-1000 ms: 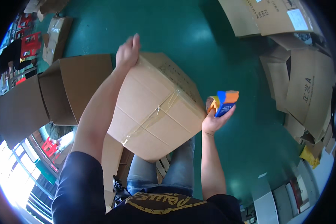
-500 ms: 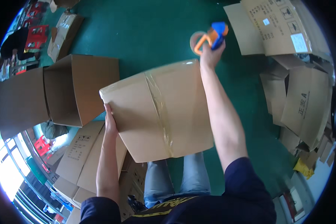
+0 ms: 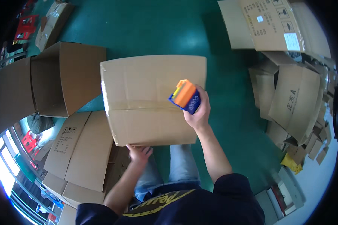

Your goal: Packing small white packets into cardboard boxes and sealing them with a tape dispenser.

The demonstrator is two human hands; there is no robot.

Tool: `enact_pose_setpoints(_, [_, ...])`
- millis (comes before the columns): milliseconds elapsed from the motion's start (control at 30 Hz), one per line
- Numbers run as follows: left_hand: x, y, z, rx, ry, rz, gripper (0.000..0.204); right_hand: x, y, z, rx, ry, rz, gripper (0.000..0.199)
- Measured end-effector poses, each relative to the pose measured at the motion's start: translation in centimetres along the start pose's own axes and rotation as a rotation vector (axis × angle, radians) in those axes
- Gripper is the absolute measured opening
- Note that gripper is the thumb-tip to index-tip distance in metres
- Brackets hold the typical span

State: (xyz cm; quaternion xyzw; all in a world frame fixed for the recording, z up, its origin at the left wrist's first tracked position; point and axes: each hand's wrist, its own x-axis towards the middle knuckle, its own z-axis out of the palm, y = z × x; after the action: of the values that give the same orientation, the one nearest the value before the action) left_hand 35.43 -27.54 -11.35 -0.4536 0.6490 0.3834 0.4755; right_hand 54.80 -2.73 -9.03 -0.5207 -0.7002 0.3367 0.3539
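Observation:
A closed cardboard box point(image 3: 146, 86) is in front of me, a strip of clear tape running across its upper face. My left hand point(image 3: 139, 152) is at the box's near edge, left of centre, with its fingertips tucked against or under that edge and partly hidden. In my right hand point(image 3: 199, 110) is an orange and blue tape dispenser point(image 3: 186, 96), held over the right half of the upper face. I cannot tell whether the dispenser touches the cardboard. Its tape roll is not clearly visible from here.
An open, empty box point(image 3: 69, 78) lies on its side at the left. Nearer stands a large printed carton point(image 3: 88, 146). Several cartons are piled on the right, including a printed one point(image 3: 294, 101). A yellow wrapper point(image 3: 291, 163) lies by them on the green floor point(image 3: 233, 150).
The box has turned so its tape seam runs sideways. My left hand went from its left side to its near edge. My right hand brought the dispenser back from beyond the far corner.

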Motion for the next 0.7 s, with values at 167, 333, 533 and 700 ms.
enact_pose_setpoints(167, [-9.4,7.6,3.0,0.56,-0.488,0.109,0.036,-0.7,-1.4,-4.9,-0.112,-0.039,-0.092,0.07])
enact_pose_setpoints(333, [-23.6,6.1,19.7,1.302,-0.858,0.96,0.052,-1.4,-2.4,-7.5,-0.137,-0.016,-0.132,0.072])
enact_pose_setpoints(533, [-22.3,4.0,22.8,1.388,-0.917,0.573,0.058,-3.5,-1.9,-9.0,-0.081,-0.032,-0.042,0.078])
enact_pose_setpoints(700, [-18.9,3.6,21.7,1.145,-1.072,0.276,0.064,-5.0,-2.6,-8.8,0.086,0.02,0.067,0.079])
